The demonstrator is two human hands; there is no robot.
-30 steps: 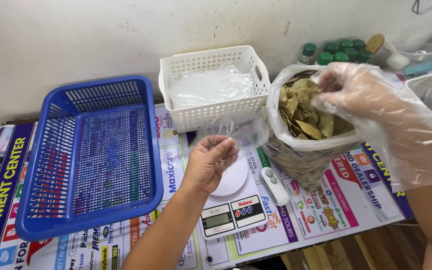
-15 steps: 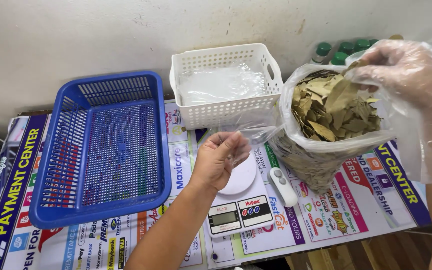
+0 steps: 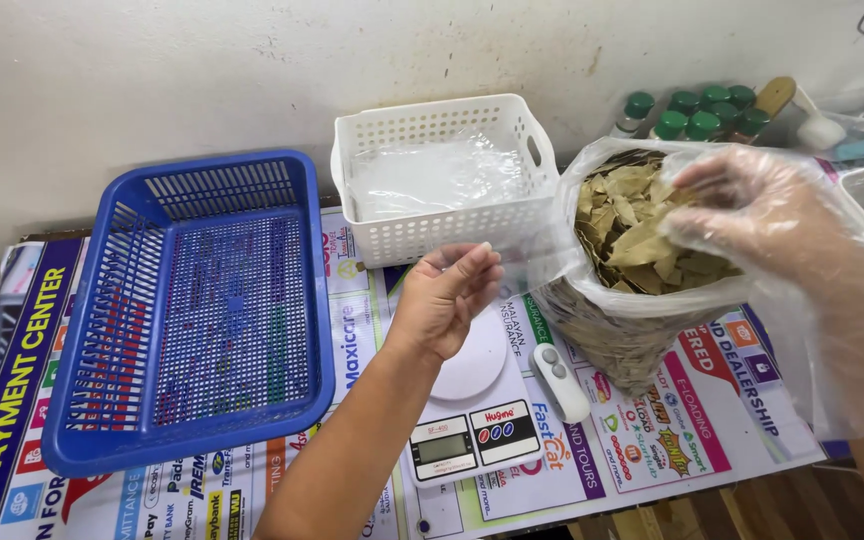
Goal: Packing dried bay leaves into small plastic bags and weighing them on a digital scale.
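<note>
Reaching into the mouth of a big clear plastic bag of dried leaves [image 3: 642,250], the right hand [image 3: 752,205] wears a loose transparent plastic glove; its fingers [image 3: 697,178] are bent and drawn together over the top of the leaf pile, though whether they pinch any leaves cannot be told through the crinkled film. The bag stands upright on the right part of the worktop [image 3: 592,480], its rim rolled open and its lower half bulging with leaves.

Just left of the bag, the bare left hand [image 3: 442,300] hovers above a small digital scale [image 3: 467,400]. Its fingers [image 3: 472,268] are curled, thumb meeting fingertips, and they pinch the edge of a thin clear small bag [image 3: 527,262] that is hard to make out against the background. The scale's round white plate lies beneath the palm, and its display panel faces the near edge. A slim white handheld device with two buttons [image 3: 559,380] lies beside the scale, between it and the leaf bag.

Behind the left hand, a white perforated basket [image 3: 442,225] sits against the wall and holds a stack of clear plastic bags [image 3: 432,175]. To the left, well apart from both hands, lies a blue perforated plastic tray [image 3: 192,310]. A colourful printed banner covers the worktop. At the far right by the wall stand several bottles with green caps [image 3: 697,110].
</note>
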